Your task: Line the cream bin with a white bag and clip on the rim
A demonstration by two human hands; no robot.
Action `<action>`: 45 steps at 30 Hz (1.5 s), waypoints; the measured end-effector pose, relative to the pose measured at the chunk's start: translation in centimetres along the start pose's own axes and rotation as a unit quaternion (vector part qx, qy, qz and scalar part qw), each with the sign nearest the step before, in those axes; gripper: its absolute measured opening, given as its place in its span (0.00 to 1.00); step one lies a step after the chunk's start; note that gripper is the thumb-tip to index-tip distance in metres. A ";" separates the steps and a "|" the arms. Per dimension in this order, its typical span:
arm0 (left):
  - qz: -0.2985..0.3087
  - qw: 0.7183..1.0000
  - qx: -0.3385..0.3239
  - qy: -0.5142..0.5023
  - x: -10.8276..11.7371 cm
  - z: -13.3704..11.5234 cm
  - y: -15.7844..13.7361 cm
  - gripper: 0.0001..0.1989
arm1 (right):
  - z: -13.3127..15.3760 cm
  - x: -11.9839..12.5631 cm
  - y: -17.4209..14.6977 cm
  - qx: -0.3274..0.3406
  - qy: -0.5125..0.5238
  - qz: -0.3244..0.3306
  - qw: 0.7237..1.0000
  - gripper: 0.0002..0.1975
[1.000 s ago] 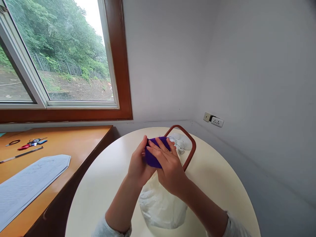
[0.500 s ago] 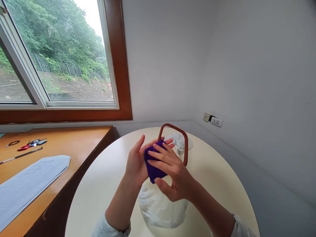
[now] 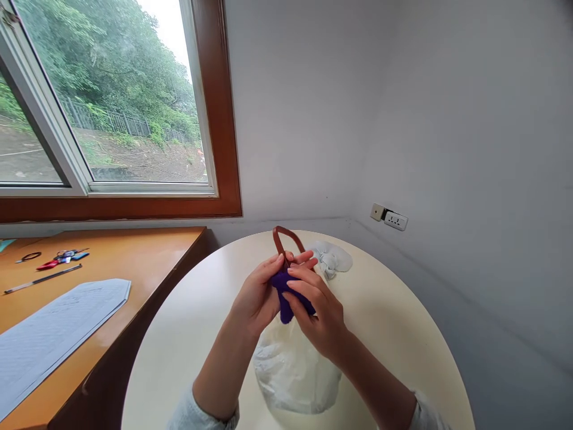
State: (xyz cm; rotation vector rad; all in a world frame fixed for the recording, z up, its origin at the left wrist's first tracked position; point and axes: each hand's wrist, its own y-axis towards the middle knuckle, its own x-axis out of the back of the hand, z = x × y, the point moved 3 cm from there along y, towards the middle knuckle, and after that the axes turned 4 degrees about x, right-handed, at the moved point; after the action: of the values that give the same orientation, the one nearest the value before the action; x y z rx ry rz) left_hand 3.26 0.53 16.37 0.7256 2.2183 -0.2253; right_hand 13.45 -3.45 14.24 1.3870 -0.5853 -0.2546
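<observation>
My left hand (image 3: 257,292), on the left, is closed around the lower end of a brown rounded loop-shaped frame (image 3: 277,239), whose top rises above the fingers. What kind of thing the frame belongs to is hidden by my hands. A purple cloth (image 3: 286,304) is folded between both palms, over the part of the frame in my grip. With thumb and fingers bent, my right hand (image 3: 317,310) pinches the cloth from the right. Below my hands a white translucent plastic bag (image 3: 298,376) lies on the round cream table (image 3: 179,358).
A crumpled white plastic bag (image 3: 331,260) lies at the table's far side. On the orange desk (image 3: 147,251) at left are papers (image 3: 67,316), a pen (image 3: 42,279), keys (image 3: 67,257) and a black band (image 3: 31,257). Walls and a window (image 3: 134,95) stand behind.
The brown frame has turned and shifted left, so its loop looks narrower. My right fingers have curled from lying flat on the purple cloth to pinching it, and the cloth is now bunched.
</observation>
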 end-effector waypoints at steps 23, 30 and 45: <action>0.032 0.999 -0.022 -0.025 0.2 -0.1 -0.1 0.09 | -0.3 1.5 -1.6 0.059 -0.099 0.037 0.993 0.13; 0.051 0.999 -0.011 -0.007 0.1 0.0 0.1 0.10 | -0.8 2.1 -2.3 0.064 -0.110 0.046 0.991 0.13; 0.066 0.997 -0.040 0.018 0.4 -1.7 -1.0 0.11 | -3.1 4.0 -3.7 0.065 -0.184 0.080 0.978 0.11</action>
State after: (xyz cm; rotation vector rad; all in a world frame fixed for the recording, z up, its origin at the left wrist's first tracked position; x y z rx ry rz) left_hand 1.40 0.56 17.21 0.8343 2.1907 -0.0588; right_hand 19.07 -3.56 11.39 1.4187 -1.0310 -0.3521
